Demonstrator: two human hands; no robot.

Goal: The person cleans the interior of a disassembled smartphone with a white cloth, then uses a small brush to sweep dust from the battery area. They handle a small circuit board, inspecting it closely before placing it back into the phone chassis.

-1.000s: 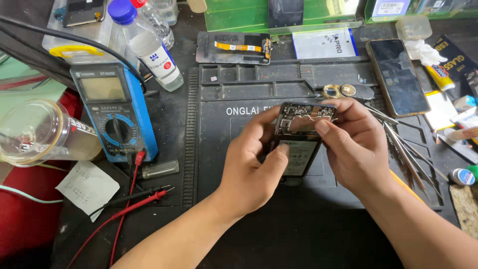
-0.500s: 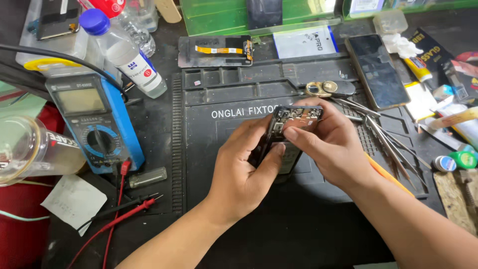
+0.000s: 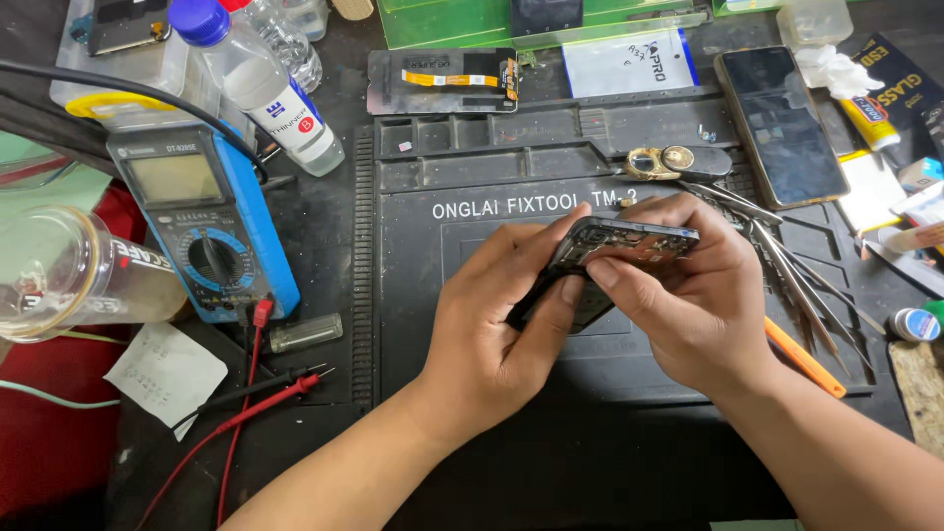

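An opened dark phone body [image 3: 621, 248] with its inner parts showing is tilted on edge above a black repair mat [image 3: 492, 177]. My left hand [image 3: 501, 320] grips its lower left side, thumb against the edge. My right hand [image 3: 688, 295] holds the right side, thumb pressing on the frame near the middle. Most of the phone is hidden behind my fingers.
A blue multimeter [image 3: 202, 221] with red and black probes [image 3: 265, 393] lies left, beside a plastic cup [image 3: 69, 275] and a blue-capped bottle [image 3: 261, 84]. Tweezers [image 3: 787, 256] and an orange pry tool [image 3: 804, 359] lie right. Another phone [image 3: 772, 123] and a screen part [image 3: 442, 81] sit at the back.
The view has shifted a little; both hands still hold the phone body, which is tilted more onto its edge, and my right thumb has moved onto the frame.
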